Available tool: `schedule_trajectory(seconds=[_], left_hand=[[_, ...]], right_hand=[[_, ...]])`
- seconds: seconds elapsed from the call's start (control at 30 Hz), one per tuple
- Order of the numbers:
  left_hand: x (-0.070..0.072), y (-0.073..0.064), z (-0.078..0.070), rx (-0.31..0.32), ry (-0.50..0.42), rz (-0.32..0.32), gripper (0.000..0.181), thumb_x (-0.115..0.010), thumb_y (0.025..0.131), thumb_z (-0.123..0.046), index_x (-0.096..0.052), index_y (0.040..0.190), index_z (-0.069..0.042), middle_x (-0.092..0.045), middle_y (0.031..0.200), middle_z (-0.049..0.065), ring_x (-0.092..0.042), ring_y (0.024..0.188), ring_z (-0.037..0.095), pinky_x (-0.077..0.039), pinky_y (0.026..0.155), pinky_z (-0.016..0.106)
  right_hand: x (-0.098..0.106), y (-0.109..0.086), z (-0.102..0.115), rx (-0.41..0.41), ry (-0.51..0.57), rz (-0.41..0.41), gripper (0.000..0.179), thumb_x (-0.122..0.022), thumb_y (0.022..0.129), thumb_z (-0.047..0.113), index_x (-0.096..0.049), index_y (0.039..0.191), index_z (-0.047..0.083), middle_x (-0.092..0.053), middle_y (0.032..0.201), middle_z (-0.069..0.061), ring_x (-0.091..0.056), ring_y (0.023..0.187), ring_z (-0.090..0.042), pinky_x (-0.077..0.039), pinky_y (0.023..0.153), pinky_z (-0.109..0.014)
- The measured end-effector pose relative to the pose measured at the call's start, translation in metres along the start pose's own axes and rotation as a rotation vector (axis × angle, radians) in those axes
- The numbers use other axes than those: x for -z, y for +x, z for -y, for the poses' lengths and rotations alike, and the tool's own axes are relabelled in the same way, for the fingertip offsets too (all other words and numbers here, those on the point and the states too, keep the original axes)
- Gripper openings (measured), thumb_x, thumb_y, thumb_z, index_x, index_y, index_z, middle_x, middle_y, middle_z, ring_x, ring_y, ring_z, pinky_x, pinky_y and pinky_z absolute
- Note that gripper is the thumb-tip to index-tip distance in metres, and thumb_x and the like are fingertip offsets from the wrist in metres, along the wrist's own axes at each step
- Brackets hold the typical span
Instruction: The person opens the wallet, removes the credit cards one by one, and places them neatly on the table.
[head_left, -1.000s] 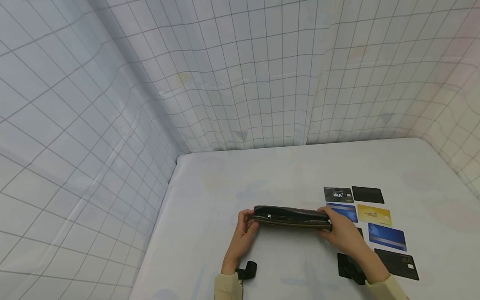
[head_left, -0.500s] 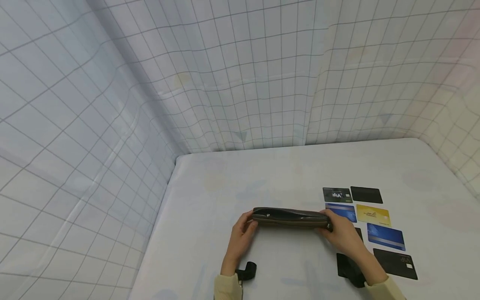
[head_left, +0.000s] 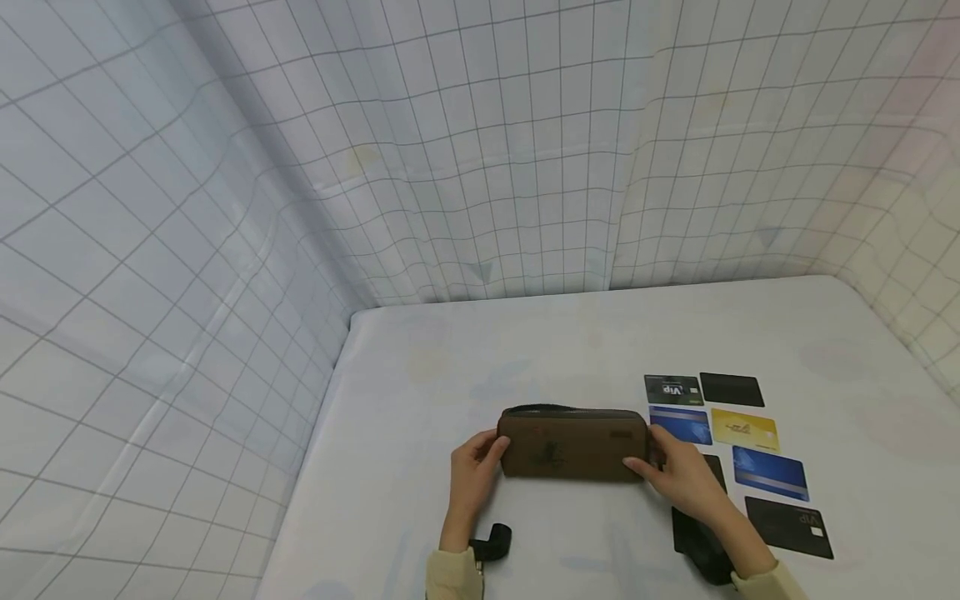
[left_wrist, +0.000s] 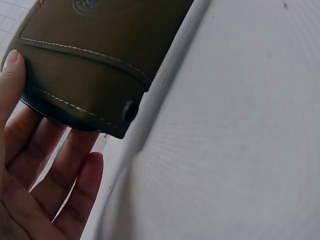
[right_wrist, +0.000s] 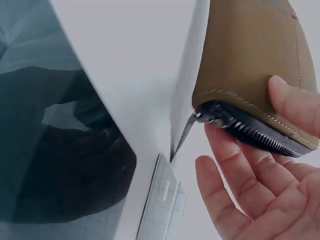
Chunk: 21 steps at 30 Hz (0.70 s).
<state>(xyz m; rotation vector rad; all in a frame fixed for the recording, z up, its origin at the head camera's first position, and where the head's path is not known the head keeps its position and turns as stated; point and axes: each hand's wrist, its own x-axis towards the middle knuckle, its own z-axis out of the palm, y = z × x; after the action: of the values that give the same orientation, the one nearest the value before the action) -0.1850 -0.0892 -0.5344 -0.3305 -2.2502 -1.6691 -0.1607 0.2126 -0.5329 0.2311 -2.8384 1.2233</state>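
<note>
Between both hands a brown zip wallet [head_left: 573, 448] stands on its long edge, its stitched broad side facing me and the zip along the top. My left hand [head_left: 472, 475] grips its left end, thumb on the front face and fingers behind. At the other end my right hand [head_left: 684, 471] holds it the same way. In the left wrist view the thumb [left_wrist: 12, 75] lies on the stitched leather. The right wrist view shows the zip [right_wrist: 250, 131] round the wallet's end, with the puller hanging down to the white tabletop.
Several cards lie right of the wallet: a yellow card [head_left: 745, 430], a blue card [head_left: 771, 472], a black VIP card [head_left: 789, 527] and others. Some sit partly under my right hand and wrist. White gridded curtains [head_left: 480, 167] surround the white table [head_left: 405, 375].
The wallet has tipped from showing its zipped top edge to showing its brown broad side. Both hands have turned with it and keep hold of its ends. The cards lie as before.
</note>
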Motion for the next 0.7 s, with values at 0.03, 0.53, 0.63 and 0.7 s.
schedule_trajectory(seconds=[0.03, 0.53, 0.63, 0.7], left_hand=[[0.000, 0.000, 0.000, 0.011, 0.000, -0.010, 0.013, -0.069, 0.086, -0.004, -0.071, 0.095, 0.005, -0.070, 0.083, 0.011, -0.063, 0.073, 0.012, -0.050, 0.067, 0.025], [-0.001, 0.000, 0.004, 0.123, 0.067, -0.040, 0.015, -0.072, 0.086, -0.017, -0.074, 0.081, -0.003, -0.062, 0.062, 0.003, -0.049, 0.054, 0.009, -0.040, 0.054, 0.022], [-0.002, 0.000, 0.023, 0.148, 0.075, -0.040, 0.019, -0.073, 0.085, -0.025, -0.075, 0.079, -0.007, -0.060, 0.060, -0.001, -0.048, 0.053, 0.008, -0.039, 0.053, 0.022], [-0.004, 0.000, 0.036, 0.161, 0.076, -0.037, 0.022, -0.074, 0.084, -0.030, -0.075, 0.078, -0.009, -0.059, 0.059, -0.005, -0.048, 0.053, 0.007, -0.039, 0.052, 0.022]], right_hand=[[0.000, 0.000, 0.000, -0.007, 0.026, 0.008, 0.044, -0.070, 0.086, 0.037, -0.055, 0.110, 0.004, -0.049, 0.072, 0.003, -0.045, 0.061, -0.013, -0.035, 0.049, -0.026], [-0.003, 0.004, 0.001, -0.160, 0.049, 0.088, 0.062, -0.068, 0.085, 0.044, -0.055, 0.122, -0.004, -0.052, 0.074, 0.000, -0.049, 0.067, -0.015, -0.038, 0.054, -0.028], [-0.003, 0.004, 0.001, -0.180, 0.048, 0.096, 0.063, -0.068, 0.085, 0.044, -0.055, 0.122, -0.006, -0.051, 0.074, 0.000, -0.048, 0.067, -0.015, -0.038, 0.055, -0.029], [-0.004, 0.004, 0.001, -0.189, 0.049, 0.100, 0.063, -0.068, 0.085, 0.043, -0.055, 0.121, -0.006, -0.051, 0.074, 0.000, -0.048, 0.068, -0.015, -0.038, 0.056, -0.030]])
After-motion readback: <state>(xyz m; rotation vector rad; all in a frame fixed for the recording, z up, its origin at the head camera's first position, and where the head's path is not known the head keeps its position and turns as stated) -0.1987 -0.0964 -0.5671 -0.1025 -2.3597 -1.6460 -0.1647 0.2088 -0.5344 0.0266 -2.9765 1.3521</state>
